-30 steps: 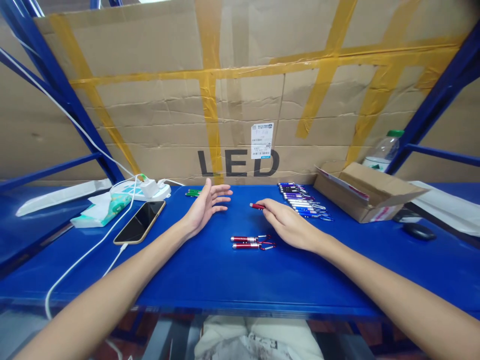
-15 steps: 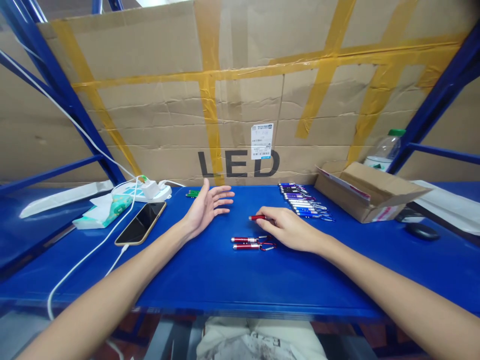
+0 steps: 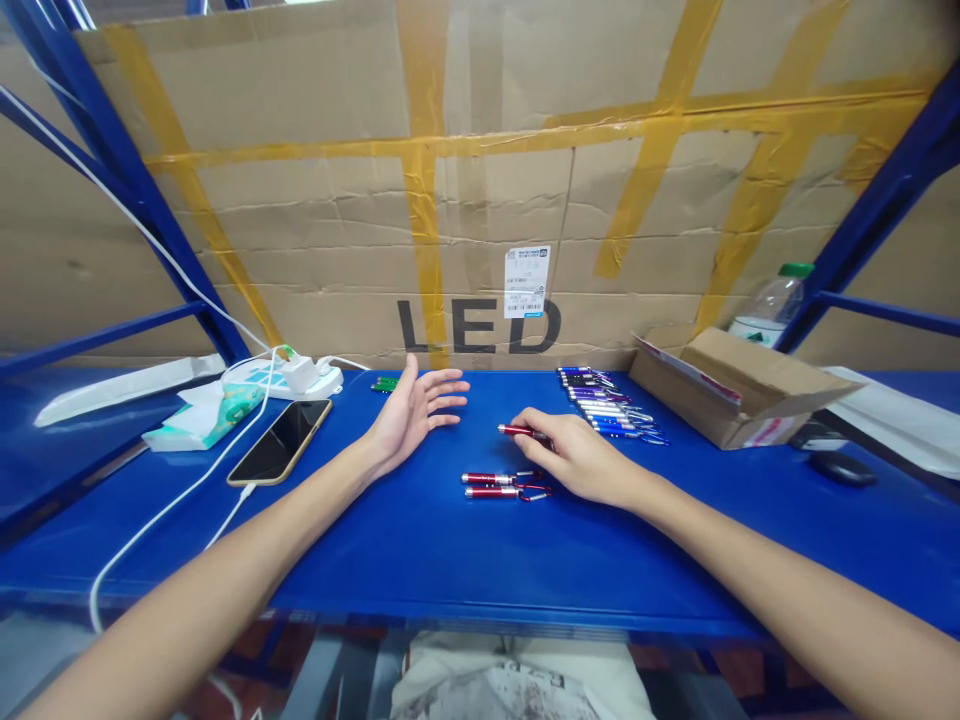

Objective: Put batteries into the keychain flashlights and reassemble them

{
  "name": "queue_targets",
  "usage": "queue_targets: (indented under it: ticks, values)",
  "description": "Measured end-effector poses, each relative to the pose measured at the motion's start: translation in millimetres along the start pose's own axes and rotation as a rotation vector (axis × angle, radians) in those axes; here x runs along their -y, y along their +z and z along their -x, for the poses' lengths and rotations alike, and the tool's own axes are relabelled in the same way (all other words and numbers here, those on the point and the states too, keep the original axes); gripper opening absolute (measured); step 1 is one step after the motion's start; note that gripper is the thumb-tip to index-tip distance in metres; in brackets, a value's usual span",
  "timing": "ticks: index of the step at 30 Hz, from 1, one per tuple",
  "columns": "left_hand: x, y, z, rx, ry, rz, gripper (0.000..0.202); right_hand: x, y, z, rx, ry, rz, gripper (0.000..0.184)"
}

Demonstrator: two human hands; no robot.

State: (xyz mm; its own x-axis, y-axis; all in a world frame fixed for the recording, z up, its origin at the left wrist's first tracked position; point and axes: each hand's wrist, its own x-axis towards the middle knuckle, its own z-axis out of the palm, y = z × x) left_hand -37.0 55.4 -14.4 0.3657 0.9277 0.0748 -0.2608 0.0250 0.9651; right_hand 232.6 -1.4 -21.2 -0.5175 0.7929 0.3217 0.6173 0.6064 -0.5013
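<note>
1. Placement first: right hand (image 3: pixel 581 462) low over the blue counter (image 3: pixel 420 540), carrying a slim red metal torch (image 3: pixel 517 431) lengthwise, silver tip toward the left.
2. Best laid parallel to the two matching red torches with clip rings (image 3: pixel 499 485) lying side by side just in front of the hand; silver ends lined up, barrels close but not overlapping.
3. Worth keeping the barrel level and lowering it flat, since a round body set down tilted probably rolls out of line.
4. Grip of the right hand: fingers curled together and clamped around the rear part of the torch, only the front end showing beyond the fingertips; thumb contact hidden under the hand.
5. Grip of the left hand (image 3: pixel 411 412): spread wide, palm turned inward and upward, fingers apart, holding nothing, edge of the hand resting on or just above the counter, well apart from the torch.
6. Nearby: small green torches (image 3: pixel 386 384) at the back beyond the left hand; row of blue and purple torches (image 3: pixel 607 403) to the right, beside an open brown cardboard box (image 3: pixel 731 392).
7. Further left: dark smartphone on a white cable (image 3: pixel 281 441), well apart from the red pair.
</note>
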Motion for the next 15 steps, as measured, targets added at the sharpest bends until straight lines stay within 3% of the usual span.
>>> queue_targets:
  ticks: [15]
  values:
    - [1.2, -1.1, -1.0, -0.006, -0.001, 0.004, 0.081, -0.9, 0.8, 0.6, 0.022, -0.055, -0.003, 0.027]
